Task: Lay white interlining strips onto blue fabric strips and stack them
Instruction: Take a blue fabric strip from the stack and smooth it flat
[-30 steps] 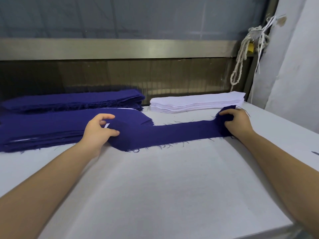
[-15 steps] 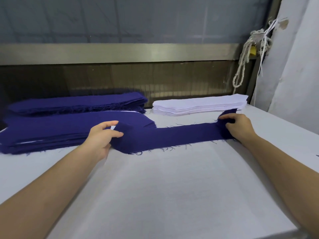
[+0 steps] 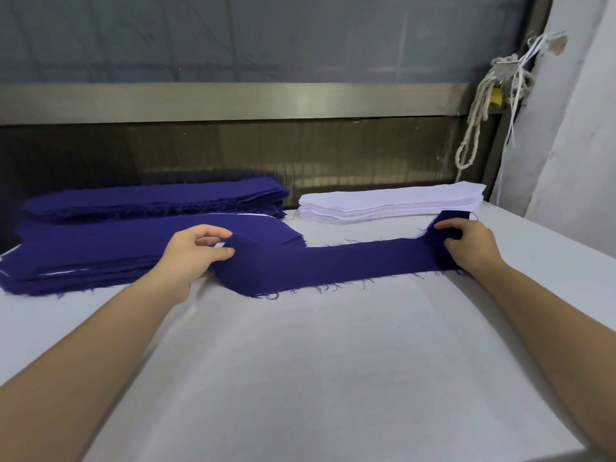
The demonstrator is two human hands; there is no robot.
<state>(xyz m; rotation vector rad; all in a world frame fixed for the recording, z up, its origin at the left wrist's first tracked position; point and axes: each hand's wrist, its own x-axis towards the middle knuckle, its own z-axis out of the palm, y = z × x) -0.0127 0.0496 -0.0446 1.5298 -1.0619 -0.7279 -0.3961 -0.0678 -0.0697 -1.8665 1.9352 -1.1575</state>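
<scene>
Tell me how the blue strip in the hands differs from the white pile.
The blue strip is one dark piece; the white pile is many pale ones. The left hand and right hand grip the blue strip's ends; no hand holds the white pile. The blue strip's edges are frayed; the white pile's look clean. Both are long, narrow.

2 bare forearms, bare left hand (image 3: 190, 258), bare right hand (image 3: 473, 245)

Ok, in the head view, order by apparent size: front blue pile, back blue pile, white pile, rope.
1. Front blue pile
2. Back blue pile
3. White pile, somewhat shorter
4. Rope, thinnest
</scene>
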